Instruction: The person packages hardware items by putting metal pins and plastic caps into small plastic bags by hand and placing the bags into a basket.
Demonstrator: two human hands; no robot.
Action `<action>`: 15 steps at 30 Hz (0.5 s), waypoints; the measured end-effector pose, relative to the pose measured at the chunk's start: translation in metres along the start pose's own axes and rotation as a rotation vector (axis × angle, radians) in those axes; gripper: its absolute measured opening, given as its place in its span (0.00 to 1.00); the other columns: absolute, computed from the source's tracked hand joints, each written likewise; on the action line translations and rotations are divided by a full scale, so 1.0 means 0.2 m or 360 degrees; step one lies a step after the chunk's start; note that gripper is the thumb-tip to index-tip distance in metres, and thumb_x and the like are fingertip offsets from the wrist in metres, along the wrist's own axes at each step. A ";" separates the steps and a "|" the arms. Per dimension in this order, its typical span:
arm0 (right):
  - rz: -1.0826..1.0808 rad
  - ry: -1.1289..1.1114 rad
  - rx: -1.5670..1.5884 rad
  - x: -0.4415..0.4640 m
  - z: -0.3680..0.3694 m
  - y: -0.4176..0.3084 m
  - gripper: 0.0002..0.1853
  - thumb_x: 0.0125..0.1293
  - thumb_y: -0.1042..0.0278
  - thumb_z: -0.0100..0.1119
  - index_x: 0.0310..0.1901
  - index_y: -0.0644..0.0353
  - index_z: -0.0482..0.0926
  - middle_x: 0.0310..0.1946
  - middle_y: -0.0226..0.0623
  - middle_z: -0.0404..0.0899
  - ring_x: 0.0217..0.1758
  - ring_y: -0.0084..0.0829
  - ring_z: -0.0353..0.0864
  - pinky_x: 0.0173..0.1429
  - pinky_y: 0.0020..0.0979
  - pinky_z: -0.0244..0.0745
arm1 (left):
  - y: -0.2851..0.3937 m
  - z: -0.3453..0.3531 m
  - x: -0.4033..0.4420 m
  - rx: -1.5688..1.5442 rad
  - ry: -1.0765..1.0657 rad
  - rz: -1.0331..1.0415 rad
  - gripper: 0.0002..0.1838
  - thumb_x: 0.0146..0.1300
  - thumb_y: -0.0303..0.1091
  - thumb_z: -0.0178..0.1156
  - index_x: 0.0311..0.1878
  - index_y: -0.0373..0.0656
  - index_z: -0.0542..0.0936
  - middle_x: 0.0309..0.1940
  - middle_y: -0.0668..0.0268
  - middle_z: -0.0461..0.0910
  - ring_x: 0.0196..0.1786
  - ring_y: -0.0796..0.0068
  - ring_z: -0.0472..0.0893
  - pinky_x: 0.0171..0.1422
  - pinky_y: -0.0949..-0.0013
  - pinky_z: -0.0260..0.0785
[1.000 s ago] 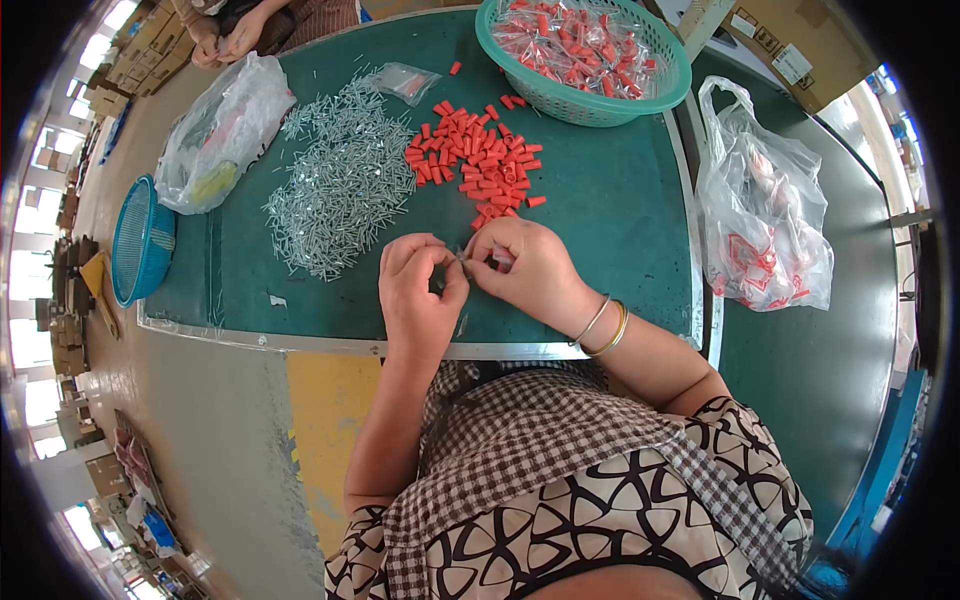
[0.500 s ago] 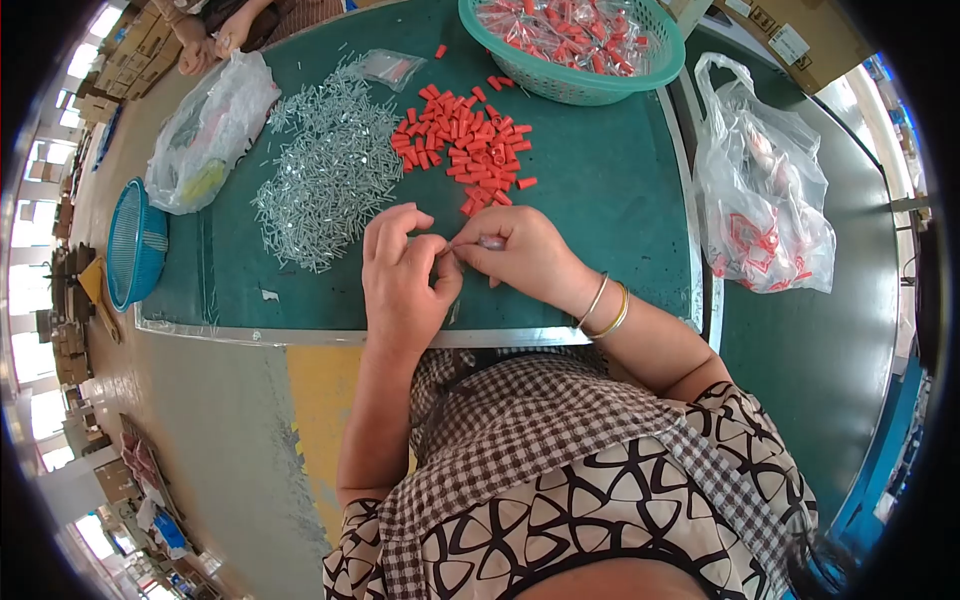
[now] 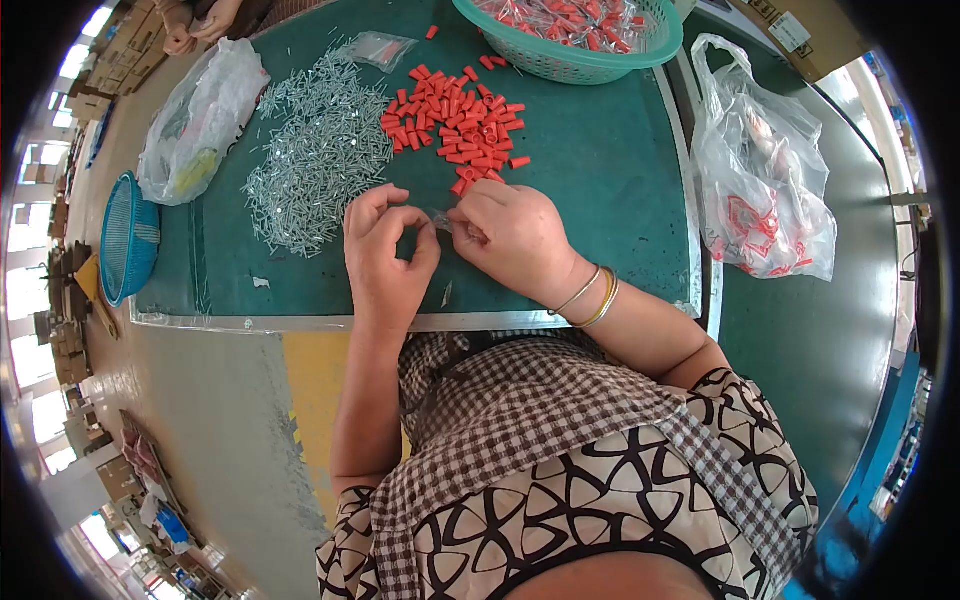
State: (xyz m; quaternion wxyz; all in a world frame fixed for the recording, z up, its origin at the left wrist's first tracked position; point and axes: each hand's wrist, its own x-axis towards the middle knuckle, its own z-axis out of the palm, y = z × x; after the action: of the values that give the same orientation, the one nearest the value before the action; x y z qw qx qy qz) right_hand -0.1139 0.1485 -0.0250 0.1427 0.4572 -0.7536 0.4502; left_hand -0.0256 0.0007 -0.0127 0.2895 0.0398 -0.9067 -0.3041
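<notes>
A small clear plastic bag (image 3: 439, 217) stretches between my two hands, close to the table's front edge. My left hand (image 3: 385, 255) pinches one side of it between thumb and forefinger, the other fingers curled. On the other side my right hand (image 3: 515, 238) is closed on the bag; its fingers partly hide what is inside. Just beyond my right hand lies a pile of red plastic caps (image 3: 465, 125), hollow and tapered. Left of them spreads a heap of small silvery metal screws or pins (image 3: 315, 165). A flat packed bag (image 3: 380, 50) rests at the heap's far edge.
A green basket (image 3: 570, 68) of filled bags stands at the far right of the green table (image 3: 610, 160). White plastic bags lie at the left (image 3: 205, 125) and right (image 3: 765, 180). A blue basket (image 3: 130, 240) is beyond the left edge. Another person's hands (image 3: 200, 30) show at top left.
My hands have moved slightly apart, and the clear bag now shows between them. My right hand has turned, its back more upward. The whole view has shifted a little.
</notes>
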 end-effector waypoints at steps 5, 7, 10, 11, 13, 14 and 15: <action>0.0062 -0.0036 0.0036 -0.01 -0.01 -0.02 0.07 0.50 0.73 0.65 0.27 0.57 0.74 0.24 0.36 0.73 0.26 0.41 0.76 0.29 0.39 0.72 | 0.05 0.03 -0.04 -0.0151 0.0044 -0.0230 0.05 0.52 0.21 0.66 0.32 0.39 0.80 0.45 0.60 0.77 0.50 0.59 0.76 0.56 0.59 0.68; 0.0056 -0.0039 0.0051 -0.01 -0.01 -0.03 0.07 0.50 0.73 0.65 0.26 0.57 0.73 0.24 0.37 0.72 0.25 0.41 0.76 0.29 0.39 0.72 | 0.05 0.04 -0.05 -0.0172 0.0043 -0.0324 0.05 0.51 0.21 0.66 0.32 0.39 0.80 0.45 0.60 0.78 0.50 0.58 0.76 0.56 0.59 0.68; 0.0049 -0.0016 0.0023 -0.01 -0.01 -0.03 0.07 0.50 0.73 0.65 0.26 0.57 0.73 0.23 0.37 0.72 0.25 0.42 0.76 0.29 0.39 0.73 | 0.05 0.07 -0.05 -0.0080 0.0095 -0.0295 0.06 0.50 0.22 0.66 0.31 0.39 0.80 0.44 0.60 0.78 0.50 0.58 0.76 0.55 0.60 0.68; 0.0047 -0.0001 0.0008 -0.01 0.00 -0.03 0.07 0.50 0.73 0.65 0.26 0.57 0.73 0.23 0.37 0.72 0.24 0.42 0.75 0.29 0.39 0.73 | 0.04 0.07 -0.05 -0.0025 0.0120 -0.0255 0.06 0.49 0.22 0.66 0.30 0.39 0.79 0.43 0.60 0.78 0.50 0.58 0.77 0.55 0.60 0.68; 0.0095 0.0045 -0.0019 0.00 -0.01 -0.02 0.09 0.47 0.76 0.66 0.25 0.57 0.73 0.22 0.35 0.72 0.23 0.41 0.75 0.27 0.37 0.72 | 0.04 0.06 -0.03 0.0179 0.0139 -0.0082 0.06 0.48 0.22 0.66 0.29 0.39 0.79 0.43 0.61 0.79 0.49 0.58 0.77 0.55 0.59 0.68; 0.0122 0.0067 -0.0033 0.00 -0.01 -0.02 0.09 0.45 0.78 0.66 0.24 0.57 0.73 0.22 0.34 0.72 0.22 0.40 0.75 0.26 0.37 0.72 | 0.03 0.05 -0.03 0.0281 0.0146 0.0004 0.06 0.48 0.22 0.66 0.29 0.39 0.79 0.43 0.61 0.79 0.49 0.58 0.77 0.55 0.59 0.68; 0.0121 0.0007 -0.0041 0.01 -0.02 -0.01 0.09 0.47 0.76 0.66 0.27 0.58 0.74 0.24 0.35 0.73 0.23 0.40 0.76 0.27 0.37 0.72 | 0.03 0.04 -0.02 0.0234 0.0131 -0.0028 0.06 0.48 0.21 0.66 0.29 0.39 0.79 0.43 0.61 0.79 0.49 0.58 0.77 0.55 0.60 0.68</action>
State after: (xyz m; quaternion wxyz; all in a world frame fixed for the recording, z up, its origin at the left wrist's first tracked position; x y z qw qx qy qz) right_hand -0.1129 0.1504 -0.0204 0.1330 0.4253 -0.7760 0.4464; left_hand -0.0258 0.0112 -0.0171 0.3201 0.0812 -0.9136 -0.2374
